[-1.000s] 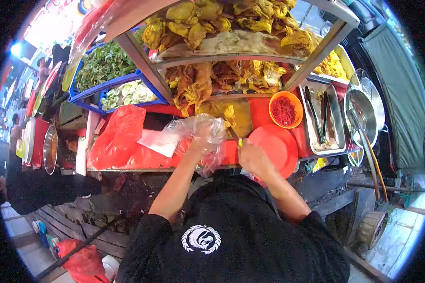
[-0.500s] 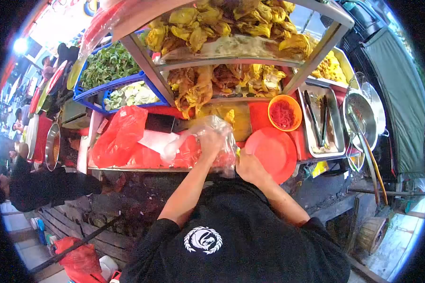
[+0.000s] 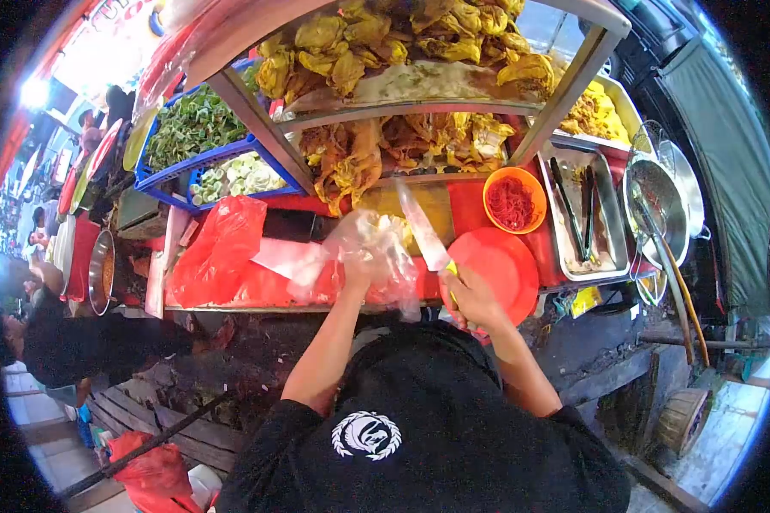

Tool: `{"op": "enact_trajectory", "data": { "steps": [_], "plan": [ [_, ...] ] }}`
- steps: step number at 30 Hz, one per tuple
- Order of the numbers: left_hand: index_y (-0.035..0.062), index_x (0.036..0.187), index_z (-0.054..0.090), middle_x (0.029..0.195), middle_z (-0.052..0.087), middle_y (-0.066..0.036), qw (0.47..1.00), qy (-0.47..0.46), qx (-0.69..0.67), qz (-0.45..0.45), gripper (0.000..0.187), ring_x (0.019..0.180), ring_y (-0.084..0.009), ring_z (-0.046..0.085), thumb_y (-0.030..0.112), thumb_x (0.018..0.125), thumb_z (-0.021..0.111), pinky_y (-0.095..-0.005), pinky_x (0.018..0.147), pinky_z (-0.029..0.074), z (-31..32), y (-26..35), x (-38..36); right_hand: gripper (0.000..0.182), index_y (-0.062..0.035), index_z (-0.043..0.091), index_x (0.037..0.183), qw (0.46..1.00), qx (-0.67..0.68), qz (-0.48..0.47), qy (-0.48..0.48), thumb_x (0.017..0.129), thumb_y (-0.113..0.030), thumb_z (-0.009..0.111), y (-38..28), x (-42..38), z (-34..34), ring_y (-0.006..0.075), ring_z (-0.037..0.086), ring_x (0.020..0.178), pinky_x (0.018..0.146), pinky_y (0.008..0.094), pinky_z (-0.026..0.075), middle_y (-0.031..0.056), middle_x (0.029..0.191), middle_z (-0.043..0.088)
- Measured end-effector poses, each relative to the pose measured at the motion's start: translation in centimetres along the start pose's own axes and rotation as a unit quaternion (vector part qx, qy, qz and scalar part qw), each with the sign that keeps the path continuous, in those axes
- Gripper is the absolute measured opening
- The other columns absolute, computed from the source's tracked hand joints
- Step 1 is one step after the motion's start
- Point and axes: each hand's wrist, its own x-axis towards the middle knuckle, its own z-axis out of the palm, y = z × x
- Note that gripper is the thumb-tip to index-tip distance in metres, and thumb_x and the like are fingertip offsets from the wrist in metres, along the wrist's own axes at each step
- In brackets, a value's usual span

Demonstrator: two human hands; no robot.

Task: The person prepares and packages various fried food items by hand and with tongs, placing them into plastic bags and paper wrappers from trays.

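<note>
Right hand [image 3: 470,295] grips the knife [image 3: 423,229], left hand [image 3: 361,272] clutches the clear bag [image 3: 376,248]; I'd keep that blade angled away from plastic.

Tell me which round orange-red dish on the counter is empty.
The flat red plastic plate beside the right hand; the smaller orange bowl behind it holds red shreds.

I note a black short-sleeved shirt with a white circular emblem printed on it; both forearms are bare, and I see no gloves, watch or rings
</note>
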Motion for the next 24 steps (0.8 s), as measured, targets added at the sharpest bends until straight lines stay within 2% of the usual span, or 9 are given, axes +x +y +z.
{"op": "enact_trajectory", "data": {
  "steps": [2, 3, 6, 8, 9, 14, 20, 22, 24],
  "plan": [
    [0.0093, 0.134, 0.046, 0.124, 0.058, -0.007, 0.996, -0.076, 0.012, 0.038, 0.042, 0.107, -0.0206, 0.059, 0.017, 0.094, 0.057, -0.0321, 0.087, 0.052, 0.3, 0.3, -0.5, 0.042, 0.0026, 0.052, 0.108, 0.894, -0.356, -0.195, 0.19, 0.097, -0.037, 0.048, 1.6, 0.0, -0.4, 0.0447, 0.065, 0.07, 0.062, 0.051, 0.052, 0.0274, 0.08, 0.065],
    [0.009, 0.136, 0.043, 0.124, 0.059, -0.008, 0.991, -0.104, 0.087, 0.013, 0.05, 0.11, -0.0227, 0.058, 0.023, 0.092, 0.061, -0.0359, 0.092, 0.05, 0.8, 0.6, -0.4, 0.044, 0.0061, 0.05, 0.114, 0.918, -0.358, -0.095, 0.143, 0.097, -0.034, 0.046, 1.3, -0.6, -0.9, 0.0523, 0.059, 0.094, 0.082, 0.0581, 0.046, 0.0358, 0.092, 0.061],
    [0.0095, 0.129, 0.051, 0.119, 0.061, -0.008, 0.955, -0.101, 0.276, 0.05, 0.055, 0.108, -0.0267, 0.059, 0.032, 0.082, 0.071, -0.0407, 0.098, 0.047, 3.7, 2.7, -0.8, 0.038, 0.0046, 0.051, 0.109, 0.905, -0.382, -0.081, 0.169, 0.097, -0.031, 0.047, 1.6, -2.3, -0.6, 0.0516, 0.06, 0.087, 0.076, 0.0603, 0.046, 0.0338, 0.087, 0.063],
    [0.0097, 0.113, 0.06, 0.11, 0.064, -0.01, 0.77, -0.186, 0.59, 0.155, 0.044, 0.097, -0.0279, 0.062, 0.031, 0.077, 0.073, -0.0409, 0.094, 0.049, 3.2, 2.2, 0.5, 0.035, 0.0047, 0.051, 0.106, 0.908, -0.376, -0.086, 0.164, 0.096, -0.029, 0.048, 0.8, -4.1, -0.1, 0.0523, 0.06, 0.084, 0.074, 0.0611, 0.046, 0.0339, 0.085, 0.063],
    [0.0106, 0.103, 0.064, 0.103, 0.065, -0.011, 0.751, -0.138, 0.602, 0.235, 0.035, 0.094, -0.0297, 0.062, 0.03, 0.075, 0.073, -0.0438, 0.088, 0.049, 3.2, 2.2, 0.9, 0.032, 0.0048, 0.051, 0.103, 0.91, -0.371, -0.095, 0.159, 0.096, -0.026, 0.049, 0.5, -4.7, 0.1, 0.053, 0.06, 0.081, 0.073, 0.062, 0.045, 0.0339, 0.083, 0.062],
    [0.0091, 0.09, 0.066, 0.088, 0.065, -0.012, 0.826, -0.019, 0.485, 0.287, 0.024, 0.08, -0.0303, 0.06, 0.023, 0.073, 0.074, -0.044, 0.073, 0.047, 5.2, 3.9, -1.0, 0.031, 0.0054, 0.05, 0.103, 0.915, -0.373, -0.078, 0.129, 0.098, -0.025, 0.047, 0.7, -4.2, 0.4, 0.0535, 0.059, 0.082, 0.071, 0.0616, 0.044, 0.0354, 0.085, 0.061],
    [0.0098, 0.095, 0.067, 0.086, 0.064, -0.011, 0.828, -0.153, 0.515, 0.158, 0.027, 0.078, -0.028, 0.06, 0.022, 0.072, 0.076, -0.0411, 0.071, 0.048, 4.5, 4.6, -0.4, 0.035, 0.0062, 0.051, 0.104, 0.885, -0.421, -0.1, 0.172, 0.098, -0.028, 0.046, 1.5, 2.9, 2.2, 0.0533, 0.06, 0.081, 0.072, 0.0619, 0.046, 0.0345, 0.084, 0.062],
    [0.01, 0.097, 0.066, 0.089, 0.063, -0.01, 0.784, -0.132, 0.555, 0.244, 0.033, 0.079, -0.0251, 0.059, 0.028, 0.073, 0.079, -0.0401, 0.07, 0.048, 4.6, 4.5, -0.2, 0.037, 0.0063, 0.051, 0.102, 0.871, -0.429, -0.151, 0.187, 0.098, -0.03, 0.045, 2.1, 2.5, 2.1, 0.052, 0.061, 0.072, 0.065, 0.0593, 0.048, 0.0333, 0.08, 0.062],
    [0.0068, 0.104, 0.064, 0.095, 0.064, -0.011, 0.784, -0.049, 0.611, 0.1, 0.043, 0.087, -0.0241, 0.06, 0.04, 0.079, 0.074, -0.0362, 0.079, 0.049, 2.6, 1.8, -0.2, 0.037, 0.0063, 0.053, 0.101, 0.867, -0.426, -0.16, 0.202, 0.098, -0.03, 0.045, 2.9, 2.9, 1.3, 0.0482, 0.062, 0.066, 0.059, 0.0566, 0.049, 0.0313, 0.076, 0.063]
  ]
}}
